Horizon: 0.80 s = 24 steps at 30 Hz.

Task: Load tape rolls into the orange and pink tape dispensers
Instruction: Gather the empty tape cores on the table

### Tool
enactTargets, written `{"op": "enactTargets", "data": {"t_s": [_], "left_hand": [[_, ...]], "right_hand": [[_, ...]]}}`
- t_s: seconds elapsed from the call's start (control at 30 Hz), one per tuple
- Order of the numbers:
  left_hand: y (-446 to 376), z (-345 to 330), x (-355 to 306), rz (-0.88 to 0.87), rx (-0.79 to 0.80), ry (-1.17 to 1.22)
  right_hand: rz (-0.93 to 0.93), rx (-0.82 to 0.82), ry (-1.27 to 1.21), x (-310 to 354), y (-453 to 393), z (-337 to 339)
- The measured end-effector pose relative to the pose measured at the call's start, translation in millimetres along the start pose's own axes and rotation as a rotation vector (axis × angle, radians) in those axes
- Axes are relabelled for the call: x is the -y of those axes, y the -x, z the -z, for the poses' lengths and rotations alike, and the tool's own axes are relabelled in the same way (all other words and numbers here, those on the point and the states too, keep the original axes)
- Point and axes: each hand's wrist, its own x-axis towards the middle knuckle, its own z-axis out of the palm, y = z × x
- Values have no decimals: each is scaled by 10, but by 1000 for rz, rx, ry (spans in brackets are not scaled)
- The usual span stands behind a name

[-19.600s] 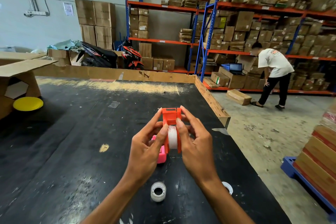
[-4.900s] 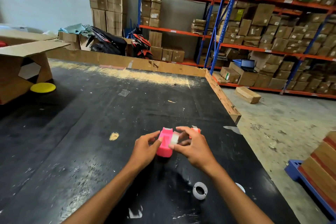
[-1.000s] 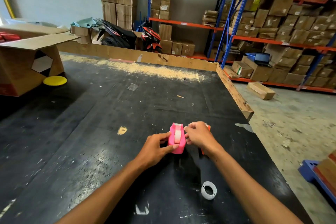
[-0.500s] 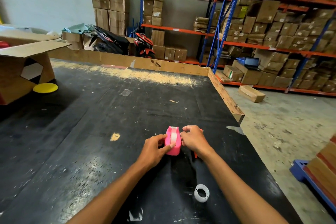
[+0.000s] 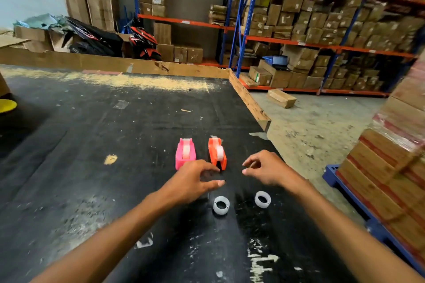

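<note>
The pink tape dispenser [image 5: 185, 152] and the orange tape dispenser [image 5: 216, 152] stand side by side on the black table [image 5: 92, 167], each with a white tape roll seated in it. My left hand [image 5: 192, 181] hovers just in front of them, fingers spread, holding nothing. My right hand [image 5: 264, 169] is to the right of the orange dispenser, fingers loosely curled and empty. Two white empty tape cores lie nearer to me: the left core [image 5: 221, 205] and the right core [image 5: 262, 199].
A raised wooden edge [image 5: 249, 101] borders the table's far and right sides. A yellow disc [image 5: 7, 105] lies at the far left. To the right are stacked cartons on a blue pallet [image 5: 391, 179]; shelving racks with boxes [image 5: 322, 30] stand beyond.
Both hands have let go of the pink dispenser and drawn back toward me. The orange dispenser, earlier hidden behind my right hand, now shows beside the pink one. A second core is in view.
</note>
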Motion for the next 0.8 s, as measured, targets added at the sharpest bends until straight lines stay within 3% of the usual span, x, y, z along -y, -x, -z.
{"op": "enactTargets", "data": {"t_s": [0.17,0.33,0.5,0.8], "left_hand": [[-17,-282,-59,-34,222,-310],[-17,-407,38,-49,286,-466],[125,-258,190,-41,175,-381],[520,777,889,194,-52,-428]], "right_hand": [[-112,81,144,-359,312,-120],[-101,-7,167,-497,438,-366],[-21,-59,101,-318,424,-498],[327,26,18,930,-51,-943]]}}
